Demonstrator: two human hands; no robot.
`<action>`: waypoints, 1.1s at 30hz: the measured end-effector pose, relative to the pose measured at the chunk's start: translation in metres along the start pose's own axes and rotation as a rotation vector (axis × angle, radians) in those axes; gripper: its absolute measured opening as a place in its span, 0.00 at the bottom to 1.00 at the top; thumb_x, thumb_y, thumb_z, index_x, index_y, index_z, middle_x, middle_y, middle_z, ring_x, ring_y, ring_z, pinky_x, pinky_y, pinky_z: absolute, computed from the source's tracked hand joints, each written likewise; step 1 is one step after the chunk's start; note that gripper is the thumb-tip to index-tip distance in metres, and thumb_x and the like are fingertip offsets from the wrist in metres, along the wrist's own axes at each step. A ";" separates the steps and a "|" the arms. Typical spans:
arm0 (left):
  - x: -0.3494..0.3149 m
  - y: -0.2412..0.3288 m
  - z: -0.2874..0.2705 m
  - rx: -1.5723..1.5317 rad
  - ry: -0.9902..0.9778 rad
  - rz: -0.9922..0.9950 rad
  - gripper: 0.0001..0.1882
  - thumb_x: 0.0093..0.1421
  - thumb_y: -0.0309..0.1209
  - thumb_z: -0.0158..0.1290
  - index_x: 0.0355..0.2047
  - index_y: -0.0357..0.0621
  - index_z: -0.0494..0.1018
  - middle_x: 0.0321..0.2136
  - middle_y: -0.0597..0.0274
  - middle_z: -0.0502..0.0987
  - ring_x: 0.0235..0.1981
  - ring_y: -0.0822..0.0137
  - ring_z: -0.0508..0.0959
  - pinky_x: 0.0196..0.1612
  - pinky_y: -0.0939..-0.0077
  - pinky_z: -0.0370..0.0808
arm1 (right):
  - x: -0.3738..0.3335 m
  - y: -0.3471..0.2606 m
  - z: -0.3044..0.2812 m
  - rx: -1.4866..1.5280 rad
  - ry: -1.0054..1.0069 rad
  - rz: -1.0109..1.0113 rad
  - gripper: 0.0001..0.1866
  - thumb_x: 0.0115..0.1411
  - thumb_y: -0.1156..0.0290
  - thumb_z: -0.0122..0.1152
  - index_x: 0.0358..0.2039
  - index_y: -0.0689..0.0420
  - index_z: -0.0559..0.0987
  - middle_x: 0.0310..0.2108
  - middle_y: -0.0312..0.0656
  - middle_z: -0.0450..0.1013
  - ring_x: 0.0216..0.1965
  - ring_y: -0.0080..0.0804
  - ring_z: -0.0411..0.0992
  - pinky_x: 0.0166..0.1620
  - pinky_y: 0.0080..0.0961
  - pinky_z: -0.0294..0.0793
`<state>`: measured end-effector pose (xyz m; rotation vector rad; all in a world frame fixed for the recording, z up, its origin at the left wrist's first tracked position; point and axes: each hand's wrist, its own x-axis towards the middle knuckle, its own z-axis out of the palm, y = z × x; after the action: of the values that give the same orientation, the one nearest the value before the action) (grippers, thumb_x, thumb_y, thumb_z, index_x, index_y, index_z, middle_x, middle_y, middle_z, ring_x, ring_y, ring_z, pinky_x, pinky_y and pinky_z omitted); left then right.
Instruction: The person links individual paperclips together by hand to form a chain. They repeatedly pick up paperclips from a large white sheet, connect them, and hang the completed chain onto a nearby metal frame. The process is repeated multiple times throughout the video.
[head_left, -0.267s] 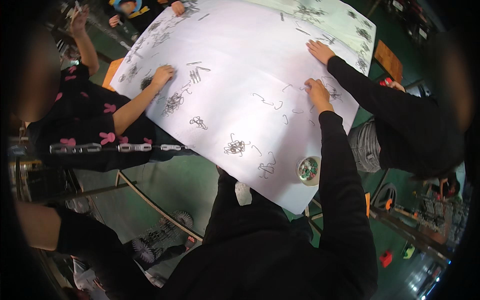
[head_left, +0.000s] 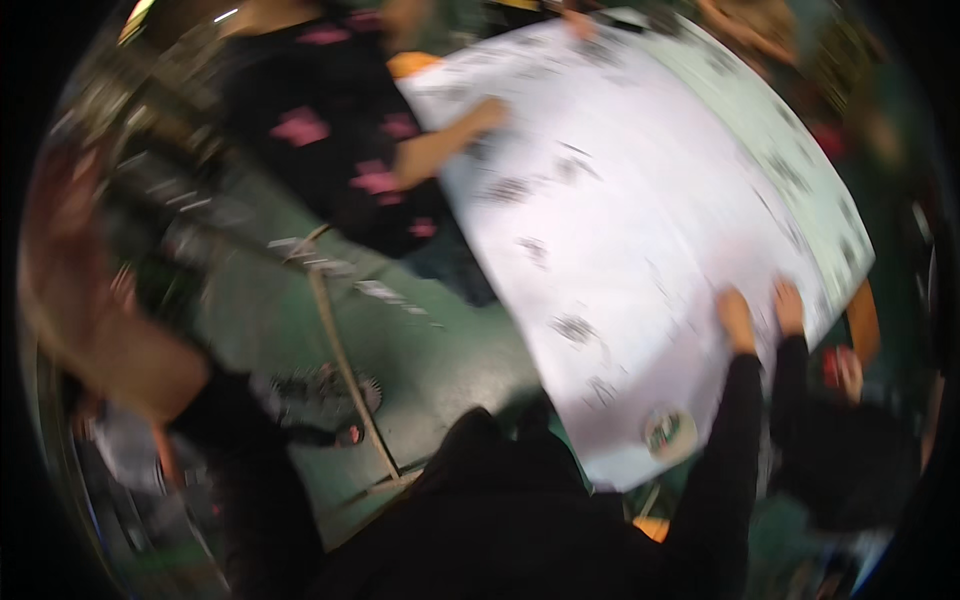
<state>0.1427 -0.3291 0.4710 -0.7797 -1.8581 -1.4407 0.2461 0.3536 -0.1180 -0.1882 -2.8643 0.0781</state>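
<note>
My right hand (head_left: 735, 312) reaches over the white tabletop (head_left: 640, 210), low against its surface. Blur hides its fingers and whatever may lie in them. My left hand (head_left: 72, 225) is raised at the far left, away from the table, and smeared by motion. Small bent wire pieces lie in loose clusters, one pile (head_left: 574, 328) left of my right hand and another (head_left: 600, 392) nearer to me. A round tub (head_left: 670, 434) of small green and white bits stands at the near edge beside my right forearm.
A co-worker's hand (head_left: 788, 306) rests on the table just right of mine. Another co-worker's hand (head_left: 488, 116) reaches in from the left, above dark wire clusters. A hanging chain (head_left: 375, 290) and a stool frame (head_left: 345, 370) are left of the table.
The whole view has swung left, so the table appears farther right and tilted. My left hand has come into view at the far left. The picture has become blurred.
</note>
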 end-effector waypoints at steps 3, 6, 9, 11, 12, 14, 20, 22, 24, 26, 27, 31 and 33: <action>-0.034 0.008 0.031 0.039 -0.040 0.118 0.14 0.56 0.28 0.51 0.38 0.29 0.74 0.43 0.49 0.74 0.39 0.66 0.76 0.46 0.76 0.70 | 0.041 -0.044 -0.061 0.725 -0.168 0.346 0.08 0.56 0.67 0.54 0.26 0.59 0.71 0.20 0.37 0.68 0.19 0.21 0.66 0.19 0.22 0.66; -0.078 0.029 0.037 0.050 0.059 0.013 0.09 0.55 0.24 0.52 0.36 0.33 0.76 0.33 0.58 0.78 0.33 0.74 0.74 0.36 0.83 0.70 | 0.077 -0.188 -0.182 1.250 -0.126 0.290 0.05 0.59 0.70 0.53 0.31 0.58 0.72 0.23 0.32 0.68 0.21 0.16 0.65 0.20 0.14 0.66; -0.127 0.036 0.022 0.157 0.176 -0.144 0.07 0.52 0.23 0.55 0.32 0.37 0.77 0.27 0.66 0.77 0.26 0.80 0.72 0.31 0.86 0.68 | 0.089 -0.309 -0.269 1.469 -0.029 0.081 0.05 0.60 0.72 0.51 0.34 0.59 0.72 0.27 0.35 0.68 0.22 0.17 0.65 0.24 0.13 0.67; -0.158 0.033 0.009 0.255 0.223 -0.188 0.05 0.51 0.22 0.55 0.30 0.37 0.78 0.25 0.66 0.77 0.25 0.79 0.72 0.30 0.85 0.68 | 0.083 -0.388 -0.321 1.588 -0.010 -0.042 0.03 0.59 0.76 0.50 0.33 0.61 0.72 0.26 0.37 0.69 0.22 0.18 0.65 0.24 0.15 0.68; -0.174 0.031 0.003 0.295 0.249 -0.189 0.05 0.50 0.22 0.55 0.29 0.37 0.78 0.23 0.66 0.76 0.25 0.79 0.72 0.29 0.85 0.68 | 0.076 -0.423 -0.344 1.658 -0.067 -0.120 0.03 0.58 0.77 0.51 0.33 0.61 0.72 0.26 0.37 0.70 0.22 0.17 0.65 0.24 0.15 0.67; -0.199 0.032 -0.003 0.359 0.303 -0.162 0.05 0.48 0.21 0.56 0.27 0.35 0.77 0.21 0.62 0.75 0.23 0.76 0.73 0.28 0.83 0.68 | 0.057 -0.481 -0.382 1.777 -0.170 -0.285 0.03 0.58 0.78 0.51 0.33 0.62 0.73 0.27 0.36 0.70 0.23 0.17 0.64 0.24 0.13 0.64; -0.258 0.063 -0.031 0.528 0.367 -0.224 0.06 0.48 0.20 0.56 0.29 0.36 0.77 0.22 0.61 0.75 0.24 0.74 0.74 0.30 0.82 0.68 | 0.003 -0.593 -0.410 1.972 -0.505 -0.527 0.04 0.56 0.77 0.57 0.32 0.63 0.74 0.32 0.31 0.68 0.30 0.14 0.62 0.34 0.11 0.61; -0.272 0.071 -0.039 0.600 0.365 -0.225 0.07 0.48 0.20 0.56 0.30 0.36 0.77 0.23 0.61 0.76 0.24 0.72 0.74 0.30 0.82 0.69 | -0.009 -0.613 -0.408 1.965 -0.553 -0.548 0.05 0.56 0.76 0.58 0.32 0.62 0.75 0.32 0.31 0.68 0.31 0.15 0.63 0.37 0.12 0.61; -0.282 0.077 -0.047 0.676 0.391 -0.198 0.07 0.47 0.20 0.57 0.30 0.37 0.78 0.22 0.61 0.76 0.24 0.71 0.75 0.30 0.81 0.69 | -0.020 -0.627 -0.406 1.926 -0.572 -0.550 0.05 0.55 0.76 0.58 0.32 0.62 0.75 0.32 0.31 0.68 0.32 0.15 0.63 0.37 0.12 0.62; -0.292 0.083 -0.053 0.740 0.421 -0.200 0.07 0.46 0.22 0.57 0.28 0.40 0.78 0.22 0.62 0.76 0.24 0.69 0.75 0.30 0.78 0.68 | -0.031 -0.638 -0.405 1.889 -0.576 -0.547 0.05 0.55 0.75 0.59 0.32 0.62 0.75 0.32 0.30 0.68 0.32 0.15 0.63 0.38 0.13 0.62; -0.296 0.085 -0.054 0.765 0.432 -0.186 0.06 0.46 0.22 0.57 0.28 0.40 0.78 0.22 0.62 0.76 0.24 0.69 0.75 0.30 0.78 0.68 | -0.035 -0.643 -0.405 1.910 -0.567 -0.559 0.05 0.56 0.75 0.59 0.32 0.62 0.75 0.32 0.30 0.68 0.32 0.15 0.63 0.38 0.12 0.62; -0.313 0.084 -0.062 0.838 0.494 -0.187 0.05 0.46 0.24 0.58 0.26 0.43 0.77 0.22 0.66 0.76 0.25 0.69 0.74 0.32 0.76 0.64 | -0.049 -0.663 -0.404 1.956 -0.583 -0.573 0.04 0.56 0.74 0.59 0.31 0.60 0.76 0.30 0.29 0.69 0.30 0.13 0.63 0.34 0.11 0.61; -0.321 0.082 -0.068 0.878 0.537 -0.210 0.04 0.46 0.27 0.58 0.25 0.45 0.76 0.22 0.69 0.75 0.24 0.69 0.73 0.33 0.74 0.64 | -0.056 -0.673 -0.401 1.952 -0.623 -0.564 0.05 0.56 0.73 0.59 0.32 0.60 0.76 0.27 0.28 0.69 0.28 0.13 0.62 0.31 0.11 0.59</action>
<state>0.4123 -0.3980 0.2782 0.2173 -1.8837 -0.6854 0.3264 -0.3064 0.3009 1.0722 -1.7454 2.7149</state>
